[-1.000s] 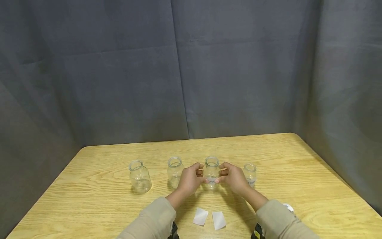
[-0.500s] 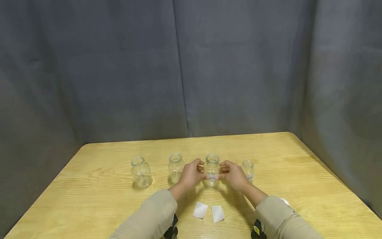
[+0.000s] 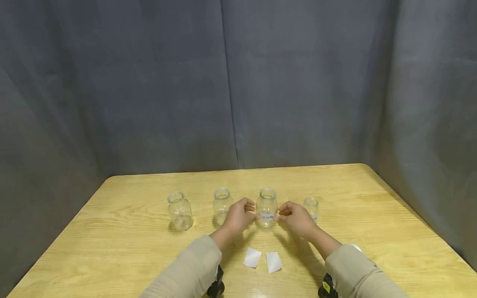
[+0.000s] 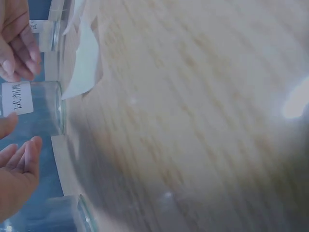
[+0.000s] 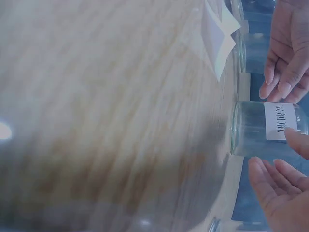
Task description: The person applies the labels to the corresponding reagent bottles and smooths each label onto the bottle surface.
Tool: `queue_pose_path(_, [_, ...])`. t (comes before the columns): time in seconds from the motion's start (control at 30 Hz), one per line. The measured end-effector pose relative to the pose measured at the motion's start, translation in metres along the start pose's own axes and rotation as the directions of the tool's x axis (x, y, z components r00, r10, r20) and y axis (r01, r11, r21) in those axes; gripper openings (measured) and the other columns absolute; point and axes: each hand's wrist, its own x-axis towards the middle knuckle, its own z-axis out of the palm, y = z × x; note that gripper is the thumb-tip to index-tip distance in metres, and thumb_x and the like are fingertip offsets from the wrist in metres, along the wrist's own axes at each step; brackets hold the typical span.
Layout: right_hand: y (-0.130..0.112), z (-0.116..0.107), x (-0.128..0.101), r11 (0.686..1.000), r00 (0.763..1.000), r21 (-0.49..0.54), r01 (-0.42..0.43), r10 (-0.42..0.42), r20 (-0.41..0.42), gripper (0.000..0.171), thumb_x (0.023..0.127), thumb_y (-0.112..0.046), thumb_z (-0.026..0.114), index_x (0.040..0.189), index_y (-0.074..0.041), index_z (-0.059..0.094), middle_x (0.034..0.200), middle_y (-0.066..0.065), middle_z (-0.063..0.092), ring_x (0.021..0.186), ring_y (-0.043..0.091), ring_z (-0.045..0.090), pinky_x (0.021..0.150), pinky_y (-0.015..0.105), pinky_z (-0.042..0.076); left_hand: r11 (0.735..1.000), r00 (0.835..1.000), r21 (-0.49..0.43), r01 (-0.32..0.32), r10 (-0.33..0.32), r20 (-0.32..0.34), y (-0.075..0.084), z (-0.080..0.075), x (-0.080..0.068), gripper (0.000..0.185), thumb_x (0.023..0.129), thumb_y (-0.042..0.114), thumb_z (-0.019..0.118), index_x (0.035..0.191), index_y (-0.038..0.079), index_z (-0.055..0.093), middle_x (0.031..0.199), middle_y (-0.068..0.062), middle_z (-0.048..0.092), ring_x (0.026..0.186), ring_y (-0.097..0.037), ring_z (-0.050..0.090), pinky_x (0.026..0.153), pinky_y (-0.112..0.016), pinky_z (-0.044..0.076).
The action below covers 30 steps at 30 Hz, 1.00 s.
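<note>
Labelled jar point(image 3: 266, 208) upright on table point(image 3: 372, 215), third in row of four jars, white label facing person. Left hand point(image 3: 238, 216) just left of jar, right hand point(image 3: 297, 218) just right; fingers relaxed, holding nothing, thumbs at label edges, seemingly flanking to steady it. Two white paper slips point(image 3: 262, 260) nearer person than jar.

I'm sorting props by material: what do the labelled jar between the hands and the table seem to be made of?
The labelled jar looks like clear, glossy glass: the table shows through it, and its rim is thick, though clear plastic can't be ruled out. Its label looks like matte white paper with printed characters. The table shows pale wood grain with a slight sheen, possibly laminate.
</note>
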Motion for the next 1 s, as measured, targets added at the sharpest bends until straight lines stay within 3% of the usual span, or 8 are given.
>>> queue_pose_path(0.17, [-0.002, -0.01, -0.009, 1.0, 0.999, 0.008, 0.024, -0.025, 0.038, 0.027, 0.088, -0.01, 0.057, 0.108, 0.008, 0.053, 0.102, 0.017, 0.059, 0.091, 0.026, 0.057, 0.077, 0.037, 0.05, 1.0, 1.0, -0.016, -0.003, 0.004, 0.015, 0.005, -0.006, -0.001, 0.032, 0.081, 0.005, 0.066, 0.109, -0.004, 0.054, 0.1, -0.012, 0.059, 0.091, -0.023, 0.056, 0.075, -0.029, 0.051])
queue_pose_path(0.4, [0.008, -0.026, -0.024, 0.997, 0.994, 0.071, 0.008, -0.015, 0.104, 0.03, 0.092, -0.012, 0.051, 0.11, 0.01, 0.05, 0.102, 0.02, 0.058, 0.09, 0.025, 0.057, 0.078, 0.038, 0.051, 0.993, 0.999, -0.115, 0.017, -0.011, 0.053, 0.009, -0.005, -0.01, 0.025, 0.082, 0.006, 0.066, 0.103, -0.003, 0.058, 0.092, -0.008, 0.059, 0.083, -0.015, 0.054, 0.072, -0.025, 0.049])
queue_pose_path(0.73, [0.023, -0.048, -0.045, 0.997, 0.988, 0.081, -0.019, 0.006, 0.151, 0.034, 0.093, -0.014, 0.048, 0.113, 0.013, 0.048, 0.105, 0.019, 0.056, 0.089, 0.023, 0.056, 0.078, 0.036, 0.049, 0.965, 0.988, -0.242, 0.097, -0.063, 0.143, 0.025, 0.022, -0.025, 0.024, 0.083, 0.01, 0.065, 0.102, -0.002, 0.059, 0.089, -0.005, 0.057, 0.079, -0.013, 0.052, 0.074, -0.029, 0.047])
queue_pose_path(1.0, [0.038, -0.07, -0.055, 0.998, 0.989, 0.058, -0.019, 0.01, 0.149, 0.039, 0.094, -0.017, 0.047, 0.115, 0.016, 0.045, 0.103, 0.018, 0.057, 0.088, 0.021, 0.055, 0.077, 0.035, 0.049, 0.947, 0.974, -0.313, 0.079, -0.006, 0.228, 0.037, 0.042, -0.025, 0.025, 0.085, 0.009, 0.062, 0.105, -0.006, 0.056, 0.092, -0.006, 0.057, 0.082, -0.014, 0.053, 0.081, -0.038, 0.049])
